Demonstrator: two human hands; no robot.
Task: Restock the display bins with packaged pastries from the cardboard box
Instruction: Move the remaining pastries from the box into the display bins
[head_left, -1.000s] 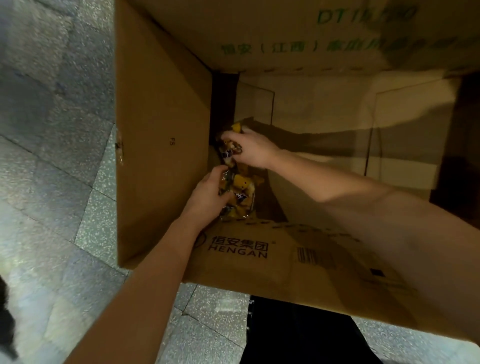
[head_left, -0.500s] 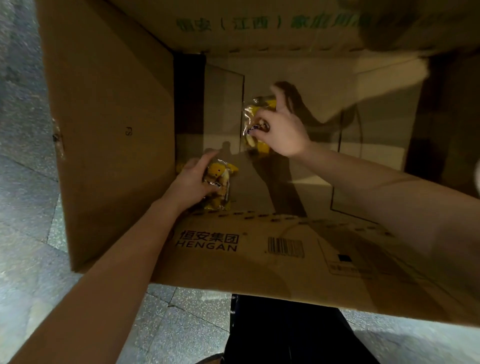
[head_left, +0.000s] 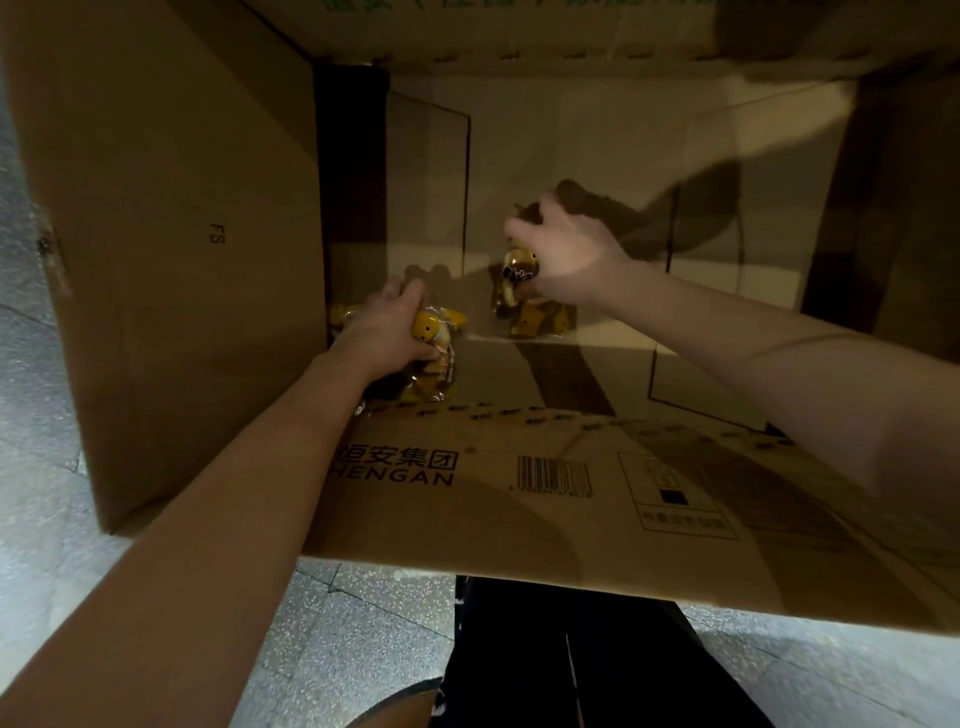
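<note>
Both my arms reach down into a large open cardboard box (head_left: 171, 270). My left hand (head_left: 387, 330) grips a clear pastry packet with a yellow smiley print (head_left: 434, 358) near the box's left inner corner. My right hand (head_left: 563, 254) holds another yellow pastry packet (head_left: 519, 291) further in, near the middle of the box floor. Part of a third yellow packet (head_left: 340, 314) peeks out behind my left hand at the left wall. The packets are partly hidden by my fingers.
The box's near flap (head_left: 519, 478) folds toward me, printed HENGAN with a barcode. Its left flap stands upright. Speckled grey floor tiles (head_left: 47, 519) surround the box. My dark trousers (head_left: 571, 660) show below the flap.
The view has come closer to the box. My right hand carried its packet from the left corner out toward the middle of the box. My left hand kept hold of its packet near the left wall.
</note>
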